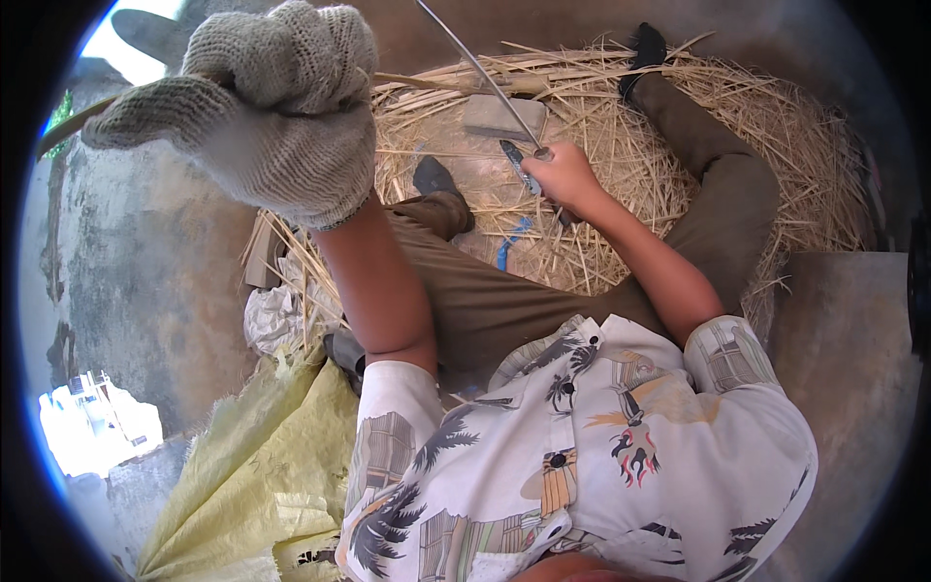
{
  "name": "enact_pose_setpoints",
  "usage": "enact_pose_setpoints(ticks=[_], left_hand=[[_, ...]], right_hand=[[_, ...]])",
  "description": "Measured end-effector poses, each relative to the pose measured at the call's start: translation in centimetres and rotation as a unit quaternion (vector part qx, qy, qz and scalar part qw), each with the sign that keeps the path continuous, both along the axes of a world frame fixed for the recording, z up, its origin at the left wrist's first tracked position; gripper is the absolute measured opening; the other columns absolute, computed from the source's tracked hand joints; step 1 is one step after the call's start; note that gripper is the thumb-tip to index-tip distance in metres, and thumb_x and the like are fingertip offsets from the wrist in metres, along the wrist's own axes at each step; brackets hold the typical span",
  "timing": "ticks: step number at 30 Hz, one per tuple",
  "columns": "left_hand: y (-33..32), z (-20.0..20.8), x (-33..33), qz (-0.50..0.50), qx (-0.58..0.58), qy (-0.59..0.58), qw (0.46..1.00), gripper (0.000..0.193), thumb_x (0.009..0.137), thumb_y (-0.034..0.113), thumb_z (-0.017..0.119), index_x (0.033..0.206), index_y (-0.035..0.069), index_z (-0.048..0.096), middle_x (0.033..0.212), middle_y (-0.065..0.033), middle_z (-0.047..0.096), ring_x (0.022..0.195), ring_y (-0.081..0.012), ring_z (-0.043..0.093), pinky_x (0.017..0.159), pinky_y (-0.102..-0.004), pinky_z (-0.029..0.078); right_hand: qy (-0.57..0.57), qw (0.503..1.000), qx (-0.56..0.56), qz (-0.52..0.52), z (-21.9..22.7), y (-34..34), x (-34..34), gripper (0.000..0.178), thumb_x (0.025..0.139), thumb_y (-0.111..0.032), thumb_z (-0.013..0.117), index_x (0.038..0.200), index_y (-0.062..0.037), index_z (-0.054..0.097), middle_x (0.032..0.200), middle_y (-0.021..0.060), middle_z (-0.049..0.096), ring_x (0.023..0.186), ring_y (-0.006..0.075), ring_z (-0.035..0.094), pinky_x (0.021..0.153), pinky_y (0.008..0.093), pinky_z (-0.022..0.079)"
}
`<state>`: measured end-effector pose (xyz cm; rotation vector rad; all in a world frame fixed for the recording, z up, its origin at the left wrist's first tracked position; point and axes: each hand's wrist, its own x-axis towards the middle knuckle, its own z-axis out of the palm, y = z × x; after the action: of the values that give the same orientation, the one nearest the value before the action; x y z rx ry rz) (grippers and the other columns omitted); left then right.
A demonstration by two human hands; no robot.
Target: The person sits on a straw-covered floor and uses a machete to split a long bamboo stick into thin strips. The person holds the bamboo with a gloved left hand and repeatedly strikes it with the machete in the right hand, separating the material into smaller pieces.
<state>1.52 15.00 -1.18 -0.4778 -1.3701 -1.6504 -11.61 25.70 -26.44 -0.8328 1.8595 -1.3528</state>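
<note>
My left hand [276, 116], in a knitted grey-white work glove, is raised at the upper left with its fingers closed. From the glove's left side sticks out a thin brown strip [66, 127], which looks like split bamboo; the part inside the fist is hidden. Bare fingers of my right hand [565, 180] wrap round the handle of a knife [490, 85], whose long narrow blade slants up and to the left past the top edge. Just left of the right hand shows a dark, narrow object [518, 167] of unclear kind.
Pale shavings and strips [805, 184] cover the floor around my outstretched legs. A grey block [504, 117] lies between my feet, with a blue scrap [512, 242] nearer. At the lower left are a yellow woven sack [262, 456] and a crumpled white bag [276, 318]. A wall [145, 262] rises on the left.
</note>
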Motion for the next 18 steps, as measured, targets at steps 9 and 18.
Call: enact_pose_setpoints(ticks=[9,18], left_hand=[[0.4,-0.5,0.4,0.023,0.004,0.051,0.998,0.057,0.1,0.057,0.043,0.071,0.007,0.04,0.059,-0.0019,0.031,0.046,-0.0135,0.022,0.041,-0.0299,0.024],[-0.6,-0.4,-2.2,-0.056,-0.106,-0.041,0.992,0.047,0.095,0.048,0.052,0.068,0.01,0.044,0.058,-0.0004,0.039,0.048,-0.0153,0.037,0.044,-0.0321,0.035]], right_hand=[[0.114,0.975,0.187,0.028,-5.1,-2.9,-2.5,0.035,0.078,-0.026,0.063,0.078,0.0088,0.067,0.071,0.024,0.067,0.065,0.0315,0.069,0.065,0.0404,0.053],[-0.246,0.965,0.087,0.0,-4.4,-2.1,-2.2,0.016,0.079,-0.014,0.063,0.07,-0.002,0.058,0.053,0.0034,0.048,0.035,0.0133,0.041,0.033,0.0306,0.032]])
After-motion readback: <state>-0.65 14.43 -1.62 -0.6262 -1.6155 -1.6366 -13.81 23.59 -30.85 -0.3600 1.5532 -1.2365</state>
